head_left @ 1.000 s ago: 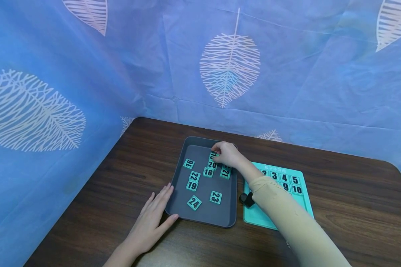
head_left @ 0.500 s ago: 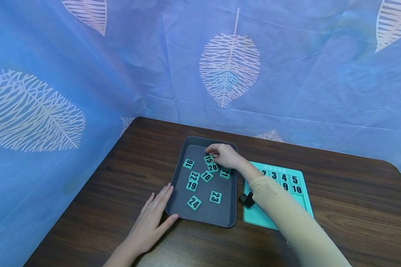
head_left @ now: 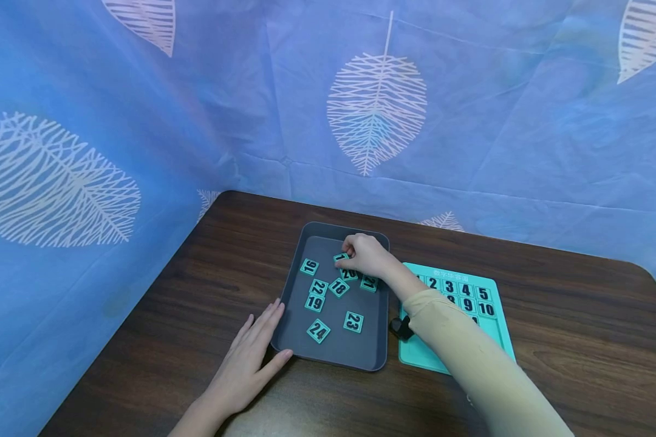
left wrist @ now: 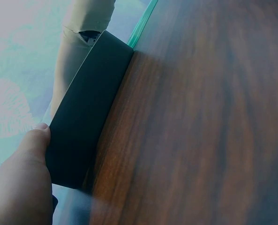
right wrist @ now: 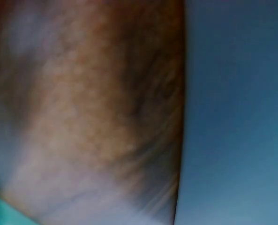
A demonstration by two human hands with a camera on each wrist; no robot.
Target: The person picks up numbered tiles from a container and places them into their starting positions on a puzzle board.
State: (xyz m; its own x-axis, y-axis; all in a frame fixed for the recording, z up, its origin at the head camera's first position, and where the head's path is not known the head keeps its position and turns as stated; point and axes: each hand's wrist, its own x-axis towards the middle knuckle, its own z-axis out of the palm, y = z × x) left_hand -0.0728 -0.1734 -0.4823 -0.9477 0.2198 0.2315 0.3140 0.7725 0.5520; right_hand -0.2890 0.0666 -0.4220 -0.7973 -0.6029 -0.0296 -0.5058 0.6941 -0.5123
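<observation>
A grey tray (head_left: 328, 358) holds several loose turquoise number tiles, among them 24 (head_left: 319, 331), 23 (head_left: 353, 321), 18 (head_left: 339, 287) and 16 (head_left: 308, 266). Near its far right corner my right hand (head_left: 367, 254) pinches the 15 tile (head_left: 340, 257) between thumb and fingers, partly covering it. The 20 tile (head_left: 349, 275) lies just below that thumb. My left hand (head_left: 246, 358) rests with straight fingers along the tray's near left corner; in the left wrist view its thumb (left wrist: 38, 136) touches the tray wall (left wrist: 89, 108). Blurred skin fills most of the right wrist view.
To the tray's right lies a turquoise number board (head_left: 423, 358) with tiles in rows, partly hidden by my right sleeve (head_left: 464, 346). A black wrist device (head_left: 401, 328) overlaps the board's left edge. Blue leaf-patterned cloth (head_left: 284, 121) hangs behind the dark wooden table (head_left: 240, 243).
My right hand has shifted slightly left, sliding the 15 tile left and turning it, and its thumb now covers part of it. The 18 tile has turned. My left hand stays put.
</observation>
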